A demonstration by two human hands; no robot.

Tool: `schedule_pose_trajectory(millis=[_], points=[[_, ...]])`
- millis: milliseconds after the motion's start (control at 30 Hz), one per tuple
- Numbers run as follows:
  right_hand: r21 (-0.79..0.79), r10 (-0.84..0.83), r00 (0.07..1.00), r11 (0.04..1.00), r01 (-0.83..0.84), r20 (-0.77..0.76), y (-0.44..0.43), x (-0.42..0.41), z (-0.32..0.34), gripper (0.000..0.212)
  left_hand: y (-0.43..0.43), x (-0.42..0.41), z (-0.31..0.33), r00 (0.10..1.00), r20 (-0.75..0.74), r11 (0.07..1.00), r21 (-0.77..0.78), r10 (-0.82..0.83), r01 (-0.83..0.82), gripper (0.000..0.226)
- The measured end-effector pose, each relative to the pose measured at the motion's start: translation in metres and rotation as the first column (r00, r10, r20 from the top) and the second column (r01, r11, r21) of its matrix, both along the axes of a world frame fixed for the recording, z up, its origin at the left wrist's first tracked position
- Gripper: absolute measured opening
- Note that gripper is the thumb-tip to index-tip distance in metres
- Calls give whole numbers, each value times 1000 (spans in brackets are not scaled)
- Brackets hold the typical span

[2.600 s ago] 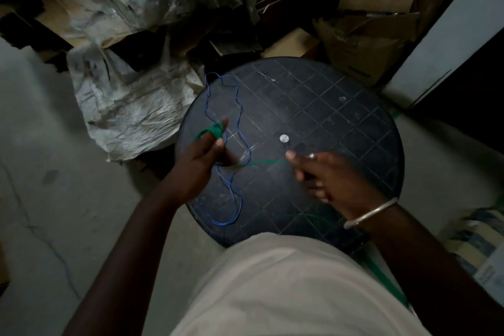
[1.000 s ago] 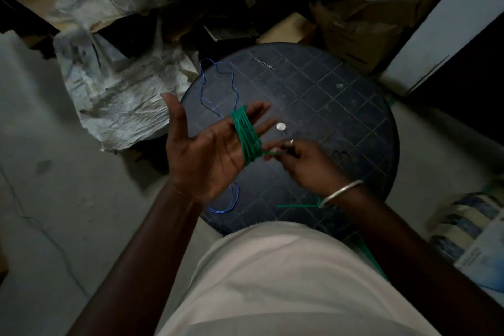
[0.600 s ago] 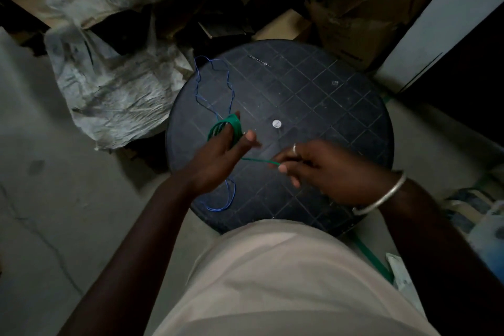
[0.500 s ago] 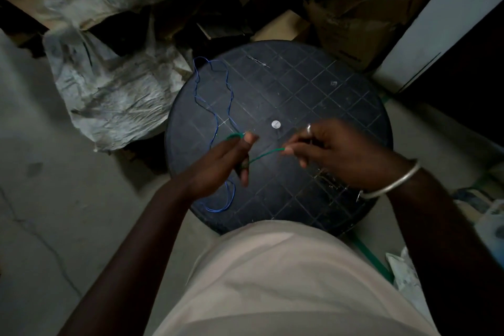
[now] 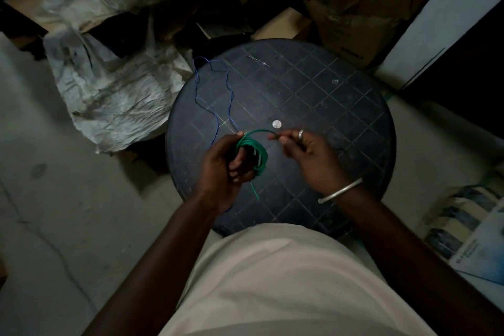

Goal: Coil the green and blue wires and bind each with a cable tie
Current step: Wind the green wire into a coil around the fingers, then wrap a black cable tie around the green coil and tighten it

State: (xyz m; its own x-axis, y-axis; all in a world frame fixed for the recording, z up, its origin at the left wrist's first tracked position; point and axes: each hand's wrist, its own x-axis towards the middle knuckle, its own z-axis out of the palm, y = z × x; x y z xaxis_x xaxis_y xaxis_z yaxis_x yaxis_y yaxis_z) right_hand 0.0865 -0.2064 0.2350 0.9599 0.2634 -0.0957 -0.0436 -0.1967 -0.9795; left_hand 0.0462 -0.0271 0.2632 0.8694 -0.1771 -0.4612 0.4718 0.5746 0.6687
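The green wire (image 5: 257, 154) is wound in several loops around the curled fingers of my left hand (image 5: 226, 163), which holds the coil above the black round table (image 5: 327, 106). One short green end hangs down below the coil. My right hand (image 5: 305, 153) pinches the other free end of the green wire just right of the coil, where it arcs over from the top. The blue wire (image 5: 215, 95) lies loose and uncoiled on the table's left part, running under my left hand. A thin cable tie (image 5: 257, 60) lies near the table's far edge.
A small silver coin-like disc (image 5: 276, 124) lies at the table's middle. Crumpled plastic sacks (image 5: 114, 90) lie on the floor to the left. Cardboard boxes (image 5: 360, 16) stand behind the table. A white panel leans at the right. Striped cloth and a booklet lie at the lower right.
The green wire's free length has shortened to a small arc as it was wound onto my left hand. My left hand turned so the full coil shows; my right hand moved closer to it.
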Motion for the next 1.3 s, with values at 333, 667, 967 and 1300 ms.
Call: schedule_pose_trajectory(millis=[333,667,967,1300], points=[[125,-101,937,981,150,-335,5,-20,-25,18,-13,13,-20,933,-197,950,147,303,-277,46],[252,-166,730,868,427,-663,-25,6,-74,35,-38,40,-48,935,-229,913,368,271,-174,28],[-537,-661,623,733,418,-418,-117,31,-270,22,-65,58,-85,901,-385,923,384,197,-38,35],[-623,-623,644,731,278,-444,-118,77,-354,37,-74,57,-100,867,-463,933,359,187,-9,42]])
